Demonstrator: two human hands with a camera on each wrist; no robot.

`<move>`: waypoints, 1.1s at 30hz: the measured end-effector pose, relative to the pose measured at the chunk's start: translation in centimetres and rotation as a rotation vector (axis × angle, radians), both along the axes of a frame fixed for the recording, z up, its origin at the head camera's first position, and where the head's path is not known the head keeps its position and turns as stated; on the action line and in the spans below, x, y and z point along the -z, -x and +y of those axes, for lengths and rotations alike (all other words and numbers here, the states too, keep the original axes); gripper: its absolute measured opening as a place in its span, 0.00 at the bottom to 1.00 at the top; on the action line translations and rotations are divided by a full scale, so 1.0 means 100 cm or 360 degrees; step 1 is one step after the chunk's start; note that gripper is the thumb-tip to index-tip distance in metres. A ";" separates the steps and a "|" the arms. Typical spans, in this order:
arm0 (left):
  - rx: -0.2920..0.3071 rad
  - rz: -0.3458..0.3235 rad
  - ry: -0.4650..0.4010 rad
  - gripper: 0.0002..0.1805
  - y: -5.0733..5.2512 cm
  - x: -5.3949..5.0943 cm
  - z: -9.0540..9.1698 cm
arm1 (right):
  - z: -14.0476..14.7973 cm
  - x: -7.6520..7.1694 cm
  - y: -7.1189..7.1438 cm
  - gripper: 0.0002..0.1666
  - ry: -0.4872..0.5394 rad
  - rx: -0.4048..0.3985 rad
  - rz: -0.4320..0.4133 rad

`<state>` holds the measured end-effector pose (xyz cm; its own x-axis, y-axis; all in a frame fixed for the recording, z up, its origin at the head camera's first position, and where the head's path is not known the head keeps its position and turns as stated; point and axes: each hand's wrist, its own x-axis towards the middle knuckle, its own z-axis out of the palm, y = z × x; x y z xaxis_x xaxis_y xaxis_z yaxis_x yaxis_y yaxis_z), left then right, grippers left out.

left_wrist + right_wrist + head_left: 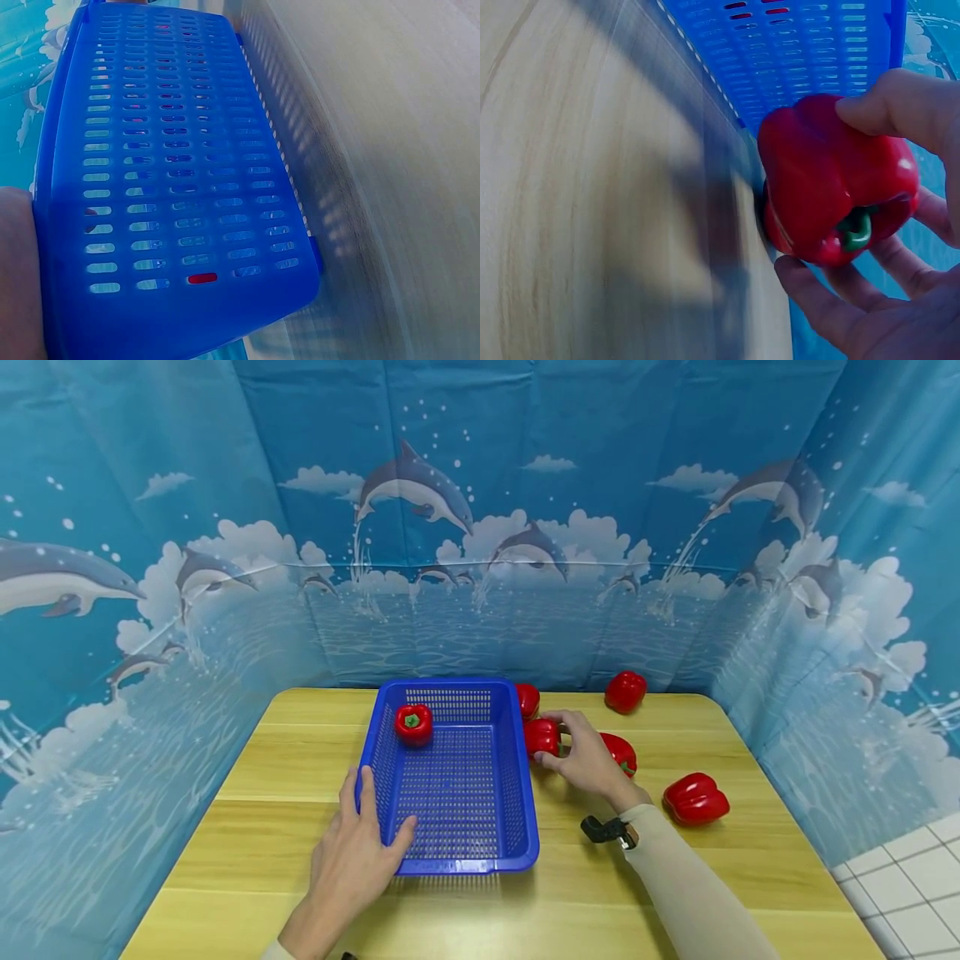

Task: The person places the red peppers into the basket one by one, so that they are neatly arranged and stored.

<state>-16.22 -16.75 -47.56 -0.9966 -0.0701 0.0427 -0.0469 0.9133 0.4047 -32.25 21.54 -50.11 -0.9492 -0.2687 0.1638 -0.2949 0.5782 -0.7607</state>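
Note:
My right hand [585, 760] holds a red bell pepper [542, 737] beside the right wall of a blue mesh basket [528, 827]. In the right wrist view, the thumb presses one side of the pepper [817, 172] and the fingertips [795, 274] touch the other, its green stem facing the palm. My left hand [352, 856] rests at the basket's front left rim with fingers extended, the thumb reaching over the inside. One red pepper [414, 725] stands in the basket's back left, stem up. The left wrist view shows the basket's slotted side [187, 150].
More red peppers lie right of the basket: one by its back right corner [528, 700], one partly behind my right hand [619, 753], one farther back [626, 692], one near the right forearm [695, 799]. A blue dolphin curtain [465, 627] surrounds the wooden table [247, 827].

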 end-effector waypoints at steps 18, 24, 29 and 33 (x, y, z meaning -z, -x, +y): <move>0.0007 -0.0010 -0.0007 0.63 -0.002 -0.001 0.002 | -0.001 -0.019 -0.003 0.47 -0.0019 0.0012 0.0315; 0.0009 -0.0007 -0.0002 0.63 -0.002 0.000 0.002 | -0.003 -0.028 -0.002 0.45 -0.0023 0.0019 0.0412; 0.0013 -0.0013 -0.0001 0.63 -0.001 0.001 0.002 | -0.008 -0.038 0.000 0.45 -0.0033 0.0044 0.0470; 0.0007 -0.0017 0.0000 0.63 0.000 0.000 0.001 | -0.017 -0.048 0.003 0.46 -0.0037 0.0030 0.0508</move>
<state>-16.22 -16.63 -47.60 -0.9973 -0.0659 0.0319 -0.0474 0.9134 0.4043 -32.56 19.88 -45.29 -0.8559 -0.2585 0.4479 -0.5054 0.6021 -0.6181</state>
